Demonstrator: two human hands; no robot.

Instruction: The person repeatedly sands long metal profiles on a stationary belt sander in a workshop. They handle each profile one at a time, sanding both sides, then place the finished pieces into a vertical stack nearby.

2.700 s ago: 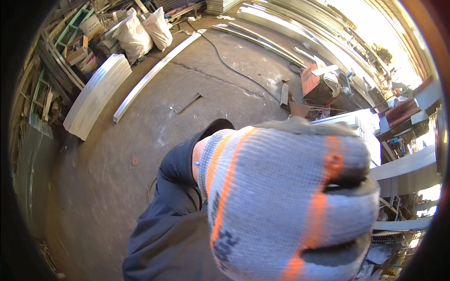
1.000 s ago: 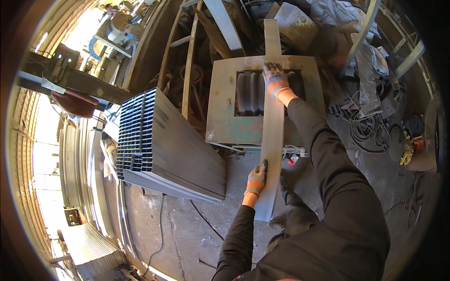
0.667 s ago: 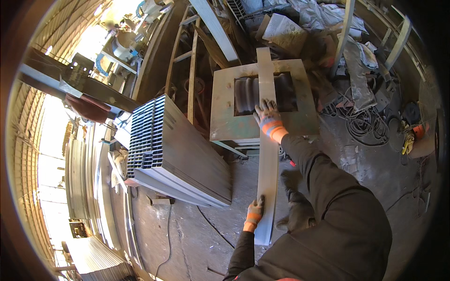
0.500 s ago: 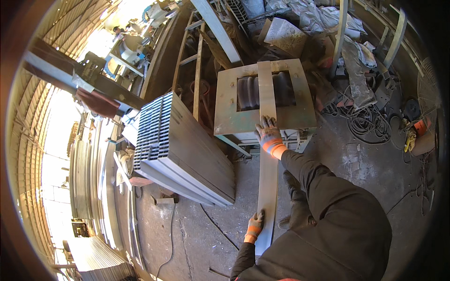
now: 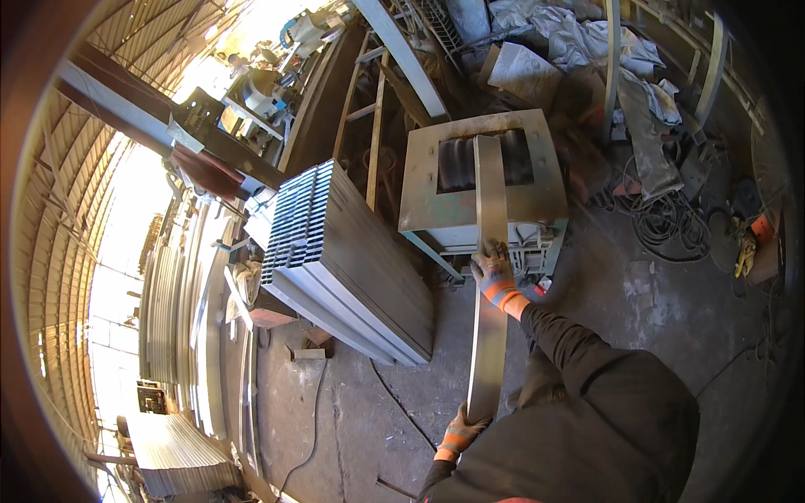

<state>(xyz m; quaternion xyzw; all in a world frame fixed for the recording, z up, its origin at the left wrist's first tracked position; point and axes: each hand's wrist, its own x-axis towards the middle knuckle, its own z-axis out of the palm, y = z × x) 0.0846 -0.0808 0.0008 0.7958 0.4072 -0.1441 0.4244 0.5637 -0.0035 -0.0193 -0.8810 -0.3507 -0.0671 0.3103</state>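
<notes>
A long, flat metal bar runs away from me, its far end over the dark ribbed roller in the opening of a metal machine table. Its left edge now shows as a bright narrow side. My left hand, in a grey and orange work glove, grips the bar's near end, with some fingers hidden. Farther up, just before the table's front edge, my right hand in a matching glove is closed over the bar from above.
Left of the table stands a tall stack of similar metal bars. Black cables lie on the concrete floor. Coiled hoses and scrap are at the right. Corrugated sheets lie at lower left.
The bar has come back toward me, its far end drawn nearer over the roller, and it has tilted. My right hand has moved nearer and closed round it. The view has shifted slightly.
</notes>
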